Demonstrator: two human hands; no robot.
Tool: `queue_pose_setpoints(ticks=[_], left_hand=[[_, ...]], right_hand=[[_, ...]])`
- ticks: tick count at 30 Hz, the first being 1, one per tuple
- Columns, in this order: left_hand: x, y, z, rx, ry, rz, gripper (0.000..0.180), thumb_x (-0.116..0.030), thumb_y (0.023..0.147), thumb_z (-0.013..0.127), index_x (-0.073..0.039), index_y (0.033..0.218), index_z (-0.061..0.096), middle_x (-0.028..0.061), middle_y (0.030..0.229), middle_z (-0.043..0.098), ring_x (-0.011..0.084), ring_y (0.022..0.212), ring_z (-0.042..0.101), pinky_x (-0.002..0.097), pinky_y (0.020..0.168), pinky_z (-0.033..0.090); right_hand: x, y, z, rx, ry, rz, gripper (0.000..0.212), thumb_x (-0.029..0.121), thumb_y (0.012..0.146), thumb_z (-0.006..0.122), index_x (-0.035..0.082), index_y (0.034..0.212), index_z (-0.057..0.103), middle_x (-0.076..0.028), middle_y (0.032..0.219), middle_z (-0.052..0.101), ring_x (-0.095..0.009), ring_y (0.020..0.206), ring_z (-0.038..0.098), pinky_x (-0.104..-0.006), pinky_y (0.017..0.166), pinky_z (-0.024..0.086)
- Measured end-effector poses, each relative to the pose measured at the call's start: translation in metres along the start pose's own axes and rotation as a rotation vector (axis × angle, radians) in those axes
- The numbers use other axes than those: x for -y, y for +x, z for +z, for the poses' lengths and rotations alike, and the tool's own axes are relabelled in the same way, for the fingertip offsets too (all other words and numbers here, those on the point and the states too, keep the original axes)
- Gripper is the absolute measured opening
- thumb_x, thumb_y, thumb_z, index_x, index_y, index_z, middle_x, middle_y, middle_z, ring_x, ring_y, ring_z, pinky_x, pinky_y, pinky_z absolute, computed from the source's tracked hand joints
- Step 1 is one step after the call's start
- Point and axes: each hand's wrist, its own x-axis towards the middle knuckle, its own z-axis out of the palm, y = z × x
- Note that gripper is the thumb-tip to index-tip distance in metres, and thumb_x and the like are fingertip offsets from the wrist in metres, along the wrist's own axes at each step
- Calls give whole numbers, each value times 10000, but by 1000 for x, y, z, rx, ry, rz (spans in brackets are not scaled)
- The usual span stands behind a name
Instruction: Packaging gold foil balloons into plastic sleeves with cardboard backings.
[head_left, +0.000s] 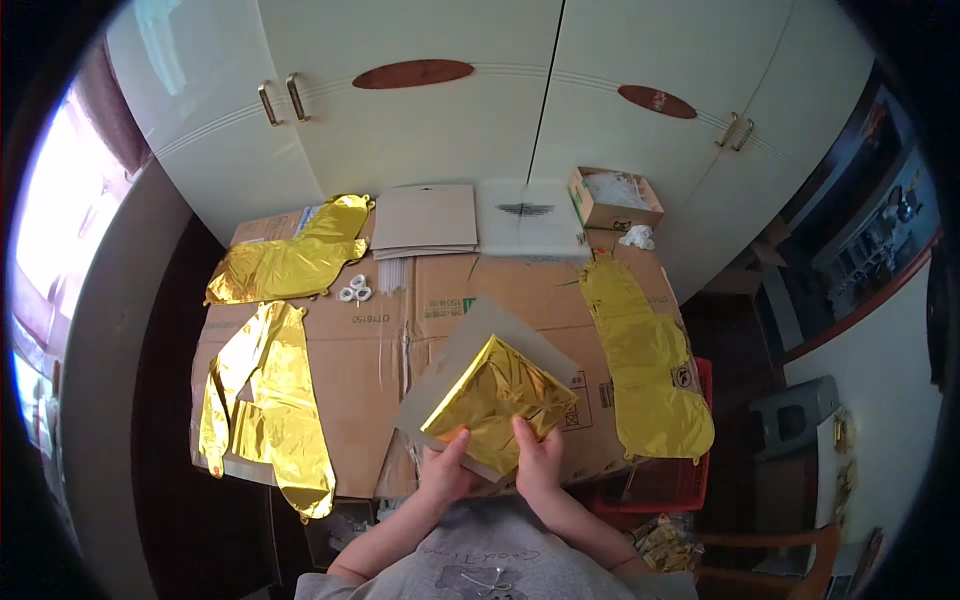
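Gold foil [500, 392] on a grey card [472, 335], gripped in both hands over the cardboard [360, 400].

The left hand [446, 474] and right hand [538, 464] grasp the near edges, thumbs on top (the fingers underneath are mostly hidden), and the foil lies flat but creased, its far corner pointing away from the person. 2 flat gold shapes lie to the left, a back shape [290, 265] and a front shape [307, 420]; a right shape [645, 370] lies opposite. Behind are 3 white rolls [363, 294], a card stack [425, 218] and a box [620, 217].
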Motion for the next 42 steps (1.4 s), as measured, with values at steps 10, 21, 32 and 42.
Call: queue_pose_setpoints(ticks=[10, 21, 32, 42], left_hand=[[-81, 3, -34, 97, 121, -437, 405, -57, 887, 642, -28, 1276, 533, 132, 1214, 622, 276, 1078, 633, 461, 919, 541], [-92, -1, -27, 34, 417, -523, 351, -66, 900, 631, -1, 1237, 557, 147, 1161, 649, 264, 995, 675, 414, 852, 580], [-102, -10, -55, 223, 316, -466, 543, -232, 868, 696, -55, 1335, 483, 156, 1280, 584, 291, 1146, 605, 499, 963, 505], [-56, -18, -46, 215, -39, 112, 432, -238, 949, 596, -136, 1349, 468, 88, 1361, 527, 290, 1255, 512, 505, 1036, 433]], right_hand=[[73, 65, -66, 502, -94, 230, 796, 137, 846, 712, 61, 1469, 221, -149, 1335, 480, -232, 1216, 490, -376, 1000, 420], [39, 48, -44, 549, -107, 540, 636, 64, 814, 731, 23, 1359, 406, -92, 1286, 557, -201, 1185, 545, -370, 1018, 435], [50, 63, -19, 554, -159, 448, 568, 15, 816, 722, 4, 1313, 446, -98, 1224, 592, -192, 1124, 580, -353, 984, 458], [9, 52, 41, 432, 62, 267, 495, 47, 854, 709, 42, 1280, 457, -73, 1223, 587, -181, 1126, 558, -352, 991, 438]])
